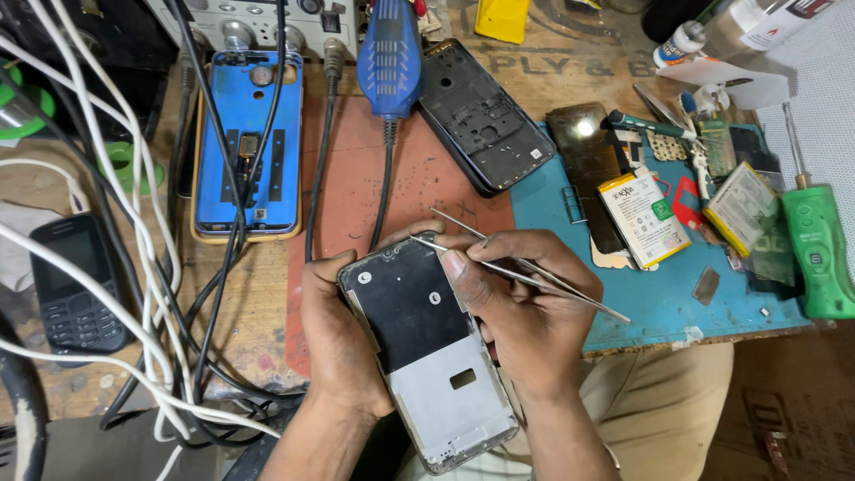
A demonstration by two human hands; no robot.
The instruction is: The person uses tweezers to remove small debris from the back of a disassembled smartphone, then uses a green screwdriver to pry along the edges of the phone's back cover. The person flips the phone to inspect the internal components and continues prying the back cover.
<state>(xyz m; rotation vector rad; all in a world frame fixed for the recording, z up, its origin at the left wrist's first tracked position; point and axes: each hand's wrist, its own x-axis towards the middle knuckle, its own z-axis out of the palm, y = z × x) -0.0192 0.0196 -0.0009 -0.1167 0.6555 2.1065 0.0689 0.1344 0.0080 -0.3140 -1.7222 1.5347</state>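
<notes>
The left hand holds an opened phone frame from below, its grip closed around the frame's left edge, just above the near edge of the table. The right hand has its grip closed on metal tweezers, whose tips rest at the frame's top edge.

Behind the hands lies a red mat, crossed by the black cord of a blue tool. A blue phone back lies to the left under black and white cables, with a small keypad phone further left. A black phone shell lies beyond the tweezers. To the right, a blue mat carries a battery, a dark screen panel and a green tool.
</notes>
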